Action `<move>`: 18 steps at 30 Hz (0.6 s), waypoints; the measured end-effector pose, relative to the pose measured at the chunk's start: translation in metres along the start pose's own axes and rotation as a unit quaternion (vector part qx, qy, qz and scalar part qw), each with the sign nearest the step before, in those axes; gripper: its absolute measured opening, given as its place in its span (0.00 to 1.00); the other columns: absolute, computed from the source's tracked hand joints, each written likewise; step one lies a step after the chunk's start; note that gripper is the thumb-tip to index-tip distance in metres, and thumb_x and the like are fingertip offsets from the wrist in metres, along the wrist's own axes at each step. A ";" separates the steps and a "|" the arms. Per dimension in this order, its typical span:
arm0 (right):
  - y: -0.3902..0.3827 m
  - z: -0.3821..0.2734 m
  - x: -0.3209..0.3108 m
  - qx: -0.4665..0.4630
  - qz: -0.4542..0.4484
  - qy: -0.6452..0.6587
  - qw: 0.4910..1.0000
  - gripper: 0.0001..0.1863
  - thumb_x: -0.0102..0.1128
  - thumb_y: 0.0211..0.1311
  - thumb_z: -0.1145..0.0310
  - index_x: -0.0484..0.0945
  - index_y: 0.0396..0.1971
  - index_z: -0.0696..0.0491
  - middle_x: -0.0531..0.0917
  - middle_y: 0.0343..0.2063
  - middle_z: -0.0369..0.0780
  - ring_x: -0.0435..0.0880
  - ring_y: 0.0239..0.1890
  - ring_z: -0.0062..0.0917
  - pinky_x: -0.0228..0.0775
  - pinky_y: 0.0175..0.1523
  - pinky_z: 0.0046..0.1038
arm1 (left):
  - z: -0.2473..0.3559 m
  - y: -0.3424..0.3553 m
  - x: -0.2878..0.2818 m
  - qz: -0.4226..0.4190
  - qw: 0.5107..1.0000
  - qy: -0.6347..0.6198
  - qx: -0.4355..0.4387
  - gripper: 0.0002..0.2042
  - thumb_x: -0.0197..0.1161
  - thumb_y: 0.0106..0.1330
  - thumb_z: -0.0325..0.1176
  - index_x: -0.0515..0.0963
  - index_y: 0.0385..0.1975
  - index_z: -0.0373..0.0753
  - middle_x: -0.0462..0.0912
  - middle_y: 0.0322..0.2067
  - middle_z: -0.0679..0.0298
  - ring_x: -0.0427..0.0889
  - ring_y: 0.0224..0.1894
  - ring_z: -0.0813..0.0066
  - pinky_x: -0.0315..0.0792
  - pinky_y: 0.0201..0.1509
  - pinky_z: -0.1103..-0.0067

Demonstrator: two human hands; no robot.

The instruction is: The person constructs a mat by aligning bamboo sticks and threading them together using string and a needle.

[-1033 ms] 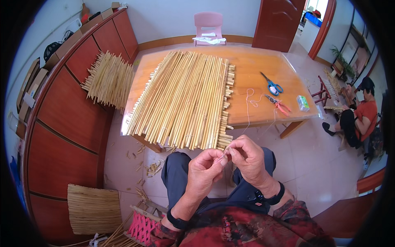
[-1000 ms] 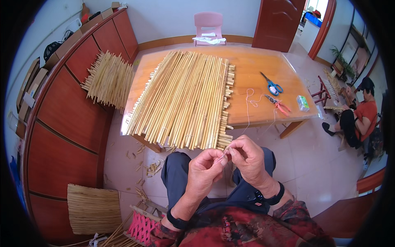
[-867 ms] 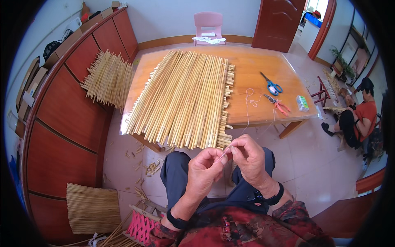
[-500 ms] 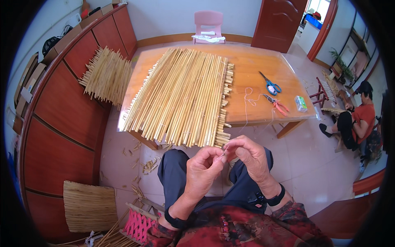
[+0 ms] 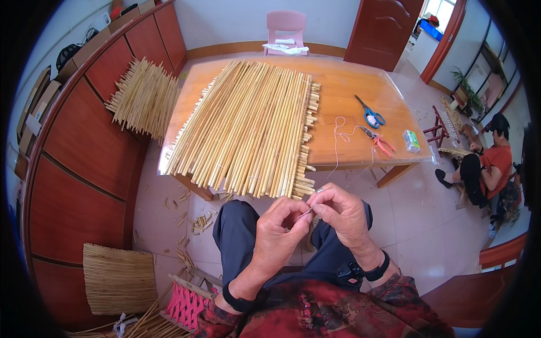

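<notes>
My left hand [image 5: 276, 230] and my right hand [image 5: 345, 219] meet above my lap, just off the table's near edge. Both are closed, fingertips pinching a thin strand that looks like thread [image 5: 306, 213]; whether a needle is on it is too small to tell. Beyond them a mat of straw-coloured reed stalks [image 5: 242, 124] covers the left of the wooden table [image 5: 338, 84], its short cut ends sticking out along the right side. Pale pink thread [image 5: 336, 141] runs loosely over the table and down past its edge. Scissors [image 5: 369, 112] with blue handles and red-handled pliers [image 5: 383, 145] lie on the right.
A small green-and-white box [image 5: 411, 141] sits at the table's right corner. Reed bundles [image 5: 145, 98] and another mat [image 5: 119, 279] lean by the red cabinets [image 5: 84, 141]. Cut pieces [image 5: 200, 222] litter the floor. A pink chair [image 5: 286, 31] stands behind; a person [image 5: 493, 158] sits at right.
My hands have shifted slightly downward, and the fingertips have rolled a little around the thin strand. The view has tilted slightly; the things on the table stay in place.
</notes>
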State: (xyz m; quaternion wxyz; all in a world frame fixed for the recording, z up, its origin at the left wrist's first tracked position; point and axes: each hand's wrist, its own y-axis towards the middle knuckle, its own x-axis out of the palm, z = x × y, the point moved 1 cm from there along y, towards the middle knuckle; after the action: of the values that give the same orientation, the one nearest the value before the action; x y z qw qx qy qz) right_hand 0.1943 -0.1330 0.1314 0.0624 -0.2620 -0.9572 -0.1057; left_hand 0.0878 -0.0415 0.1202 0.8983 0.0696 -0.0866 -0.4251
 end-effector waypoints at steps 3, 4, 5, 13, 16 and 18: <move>0.001 0.007 -0.007 -0.086 0.006 -0.151 0.985 0.04 0.52 0.56 0.76 0.71 0.31 0.60 0.72 0.30 0.36 0.75 0.31 0.15 0.68 0.38 0.17 | -0.003 0.002 0.001 -0.012 1.000 -0.024 0.010 0.03 0.59 0.53 0.22 0.73 0.26 0.34 0.69 0.27 0.69 0.68 0.27 0.87 0.64 0.27 0.89; 0.001 0.009 -0.007 -0.086 0.006 -0.151 0.985 0.04 0.52 0.56 0.76 0.71 0.31 0.60 0.72 0.30 0.36 0.75 0.31 0.15 0.68 0.38 0.17 | -0.004 0.003 0.001 -0.017 0.999 -0.043 0.010 0.03 0.59 0.52 0.23 0.73 0.26 0.34 0.69 0.28 0.69 0.68 0.28 0.87 0.64 0.27 0.89; 0.001 0.011 -0.006 -0.080 0.035 -0.115 0.990 0.04 0.51 0.57 0.75 0.70 0.31 0.60 0.73 0.30 0.37 0.76 0.31 0.16 0.68 0.37 0.17 | -0.006 0.003 0.000 -0.017 0.999 -0.044 0.010 0.03 0.59 0.52 0.23 0.73 0.26 0.34 0.69 0.28 0.69 0.68 0.28 0.87 0.64 0.27 0.89; 0.003 0.011 -0.008 -0.011 0.116 0.010 0.993 0.06 0.48 0.60 0.72 0.68 0.33 0.59 0.75 0.27 0.37 0.77 0.25 0.18 0.70 0.33 0.18 | -0.009 -0.002 -0.005 -0.064 0.994 -0.030 -0.079 0.03 0.60 0.52 0.21 0.72 0.24 0.35 0.68 0.28 0.72 0.66 0.26 0.91 0.61 0.27 0.92; 0.003 0.010 -0.010 -0.004 0.118 0.035 0.992 0.07 0.47 0.60 0.70 0.68 0.32 0.59 0.75 0.27 0.37 0.78 0.25 0.19 0.71 0.33 0.19 | -0.003 -0.002 -0.001 -0.040 0.993 -0.052 -0.096 0.03 0.60 0.53 0.22 0.72 0.24 0.35 0.68 0.24 0.74 0.64 0.24 0.93 0.59 0.26 0.93; 0.003 0.010 -0.011 0.005 0.108 0.045 0.993 0.08 0.46 0.61 0.70 0.67 0.32 0.59 0.75 0.27 0.38 0.78 0.26 0.19 0.71 0.33 0.20 | -0.003 -0.002 -0.001 -0.038 0.996 -0.032 -0.079 0.03 0.59 0.53 0.22 0.73 0.25 0.35 0.68 0.24 0.74 0.64 0.24 0.93 0.58 0.25 0.93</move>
State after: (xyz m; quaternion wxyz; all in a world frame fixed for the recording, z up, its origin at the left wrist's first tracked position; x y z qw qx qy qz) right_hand 0.2040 -0.1337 0.1203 0.1181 -0.3588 -0.9199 -0.1053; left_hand 0.0865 -0.0422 0.1168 0.8808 -0.0123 -0.0789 -0.4667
